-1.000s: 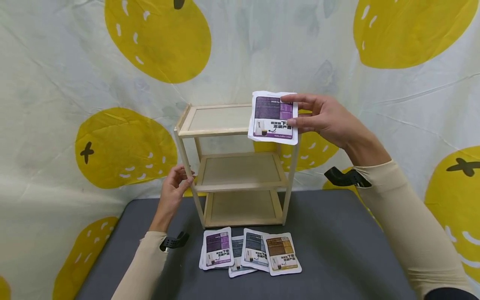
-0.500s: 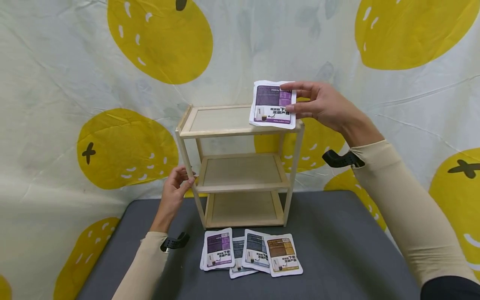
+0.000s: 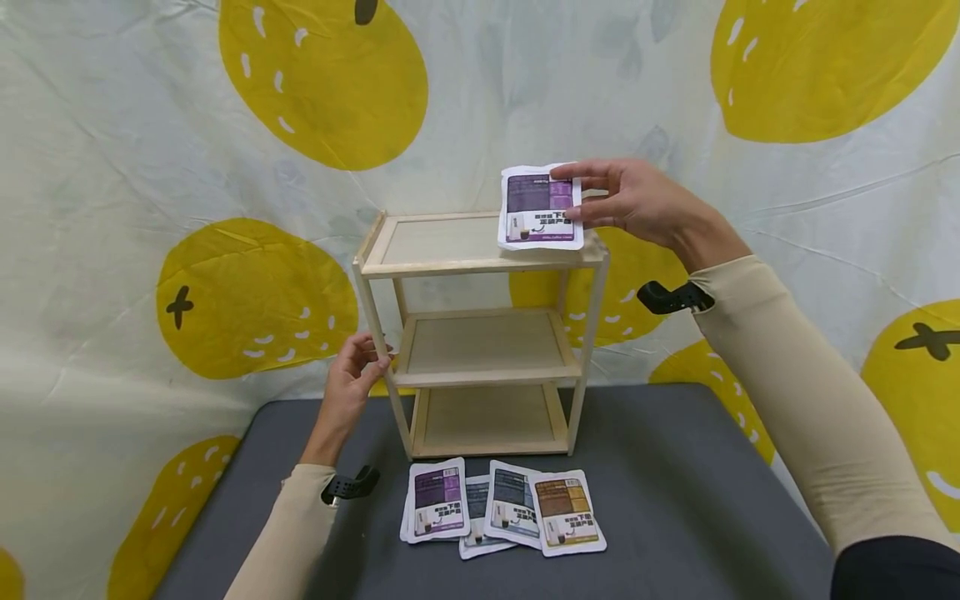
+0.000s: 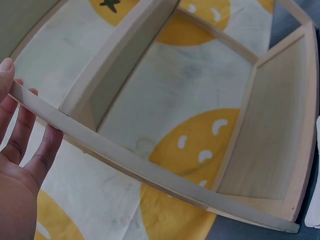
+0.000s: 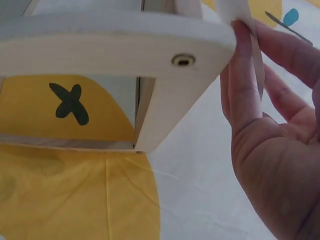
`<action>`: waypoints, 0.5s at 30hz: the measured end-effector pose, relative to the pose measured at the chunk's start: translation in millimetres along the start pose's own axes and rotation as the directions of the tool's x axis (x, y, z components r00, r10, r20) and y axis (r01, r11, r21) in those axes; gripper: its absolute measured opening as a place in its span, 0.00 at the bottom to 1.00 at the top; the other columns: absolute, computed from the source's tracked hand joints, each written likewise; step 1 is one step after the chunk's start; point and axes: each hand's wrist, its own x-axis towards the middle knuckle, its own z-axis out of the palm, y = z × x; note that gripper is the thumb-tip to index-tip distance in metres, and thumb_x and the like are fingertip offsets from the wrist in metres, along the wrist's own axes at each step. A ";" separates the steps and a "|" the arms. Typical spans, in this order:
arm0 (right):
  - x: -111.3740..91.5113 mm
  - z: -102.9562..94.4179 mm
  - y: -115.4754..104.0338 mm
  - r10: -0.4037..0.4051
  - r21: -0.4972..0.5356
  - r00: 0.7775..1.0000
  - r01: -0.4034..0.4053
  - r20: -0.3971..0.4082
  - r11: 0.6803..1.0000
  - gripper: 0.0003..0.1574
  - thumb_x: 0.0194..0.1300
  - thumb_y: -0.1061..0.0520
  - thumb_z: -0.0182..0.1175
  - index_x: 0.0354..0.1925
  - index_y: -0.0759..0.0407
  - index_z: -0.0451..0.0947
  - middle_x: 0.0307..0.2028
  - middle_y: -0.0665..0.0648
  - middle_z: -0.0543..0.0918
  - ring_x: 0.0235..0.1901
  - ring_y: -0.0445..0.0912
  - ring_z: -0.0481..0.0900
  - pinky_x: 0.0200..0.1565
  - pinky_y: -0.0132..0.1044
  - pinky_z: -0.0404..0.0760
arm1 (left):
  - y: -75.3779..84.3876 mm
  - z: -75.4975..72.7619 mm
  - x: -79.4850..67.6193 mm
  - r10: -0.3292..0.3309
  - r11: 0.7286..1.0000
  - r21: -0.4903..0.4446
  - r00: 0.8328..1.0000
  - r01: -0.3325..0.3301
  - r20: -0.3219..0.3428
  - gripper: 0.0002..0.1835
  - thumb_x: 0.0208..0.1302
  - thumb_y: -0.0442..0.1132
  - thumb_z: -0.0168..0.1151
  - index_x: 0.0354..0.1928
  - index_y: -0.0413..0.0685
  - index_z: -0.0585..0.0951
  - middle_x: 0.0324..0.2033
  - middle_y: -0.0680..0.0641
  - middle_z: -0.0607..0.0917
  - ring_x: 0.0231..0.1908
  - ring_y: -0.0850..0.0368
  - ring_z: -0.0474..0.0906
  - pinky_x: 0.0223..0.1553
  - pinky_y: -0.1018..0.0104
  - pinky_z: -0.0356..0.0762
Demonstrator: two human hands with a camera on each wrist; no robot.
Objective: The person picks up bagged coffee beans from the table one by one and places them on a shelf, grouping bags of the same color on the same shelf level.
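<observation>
My right hand [image 3: 645, 200] pinches a purple and white coffee sachet [image 3: 540, 196] by its right edge, holding it over the right part of the top board of a wooden three-tier shelf [image 3: 438, 240]. In the right wrist view the sachet [image 5: 257, 65] appears nearly edge-on between thumb and fingers, beside the shelf's top corner. My left hand [image 3: 348, 379] grips the left front post of the shelf at about middle-board height. The left wrist view has thumb and fingers on opposite sides of that post [image 4: 125, 155].
On the grey table [image 3: 675, 500], in front of the shelf, lie several more sachets: purple ones [image 3: 438, 487] at left, overlapping grey-blue ones [image 3: 513, 504] in the middle, an orange-brown one [image 3: 564, 504] at right. A fruit-printed cloth [image 3: 480, 100] hangs behind.
My right hand has raised the sachet, carried it slightly left and tipped it back over the top board. The left hand stays on the post.
</observation>
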 end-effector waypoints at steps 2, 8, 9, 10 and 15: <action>2.4 -1.8 1.0 0.013 0.012 1.000 -0.013 0.010 1.000 0.40 0.68 0.64 0.65 0.74 0.55 0.66 0.63 0.61 0.69 0.56 0.52 0.78 0.54 0.36 0.82 | -0.4 0.0 0.5 -0.001 1.000 0.005 1.000 0.001 -0.001 0.22 0.70 0.30 0.62 0.64 0.34 0.71 0.50 0.30 0.79 0.49 0.38 0.77 0.47 0.70 0.81; 8.3 -7.5 3.5 0.040 0.062 0.999 -0.040 0.010 0.997 0.41 0.67 0.65 0.66 0.75 0.54 0.66 0.64 0.60 0.70 0.55 0.51 0.79 0.53 0.36 0.82 | -3.6 -0.4 1.8 0.000 1.000 0.021 1.000 0.000 0.002 0.23 0.71 0.30 0.61 0.65 0.33 0.70 0.51 0.30 0.78 0.49 0.47 0.78 0.48 0.71 0.81; 9.2 -8.3 3.8 0.043 0.066 0.999 -0.043 0.009 0.997 0.41 0.67 0.65 0.66 0.75 0.53 0.66 0.64 0.60 0.70 0.55 0.51 0.79 0.53 0.36 0.82 | -3.8 -0.5 2.0 0.000 1.000 0.022 1.000 0.000 0.001 0.23 0.71 0.30 0.61 0.65 0.34 0.70 0.51 0.30 0.78 0.48 0.49 0.78 0.48 0.71 0.81; 10.1 -8.9 4.0 0.047 0.071 0.999 -0.048 0.007 0.996 0.42 0.66 0.65 0.67 0.75 0.53 0.66 0.64 0.60 0.70 0.56 0.51 0.79 0.53 0.36 0.82 | -3.9 -0.5 2.2 -0.002 1.000 0.024 1.000 0.002 0.000 0.22 0.71 0.31 0.61 0.65 0.35 0.70 0.51 0.31 0.79 0.48 0.51 0.78 0.48 0.71 0.81; 13.6 -11.7 6.2 0.074 0.060 0.997 -0.074 -0.006 0.995 0.42 0.65 0.64 0.68 0.74 0.53 0.66 0.64 0.60 0.70 0.57 0.52 0.77 0.53 0.36 0.82 | -2.7 0.3 3.0 0.002 1.000 0.023 1.000 -0.002 -0.003 0.22 0.71 0.31 0.62 0.64 0.38 0.72 0.51 0.31 0.79 0.48 0.54 0.78 0.48 0.71 0.81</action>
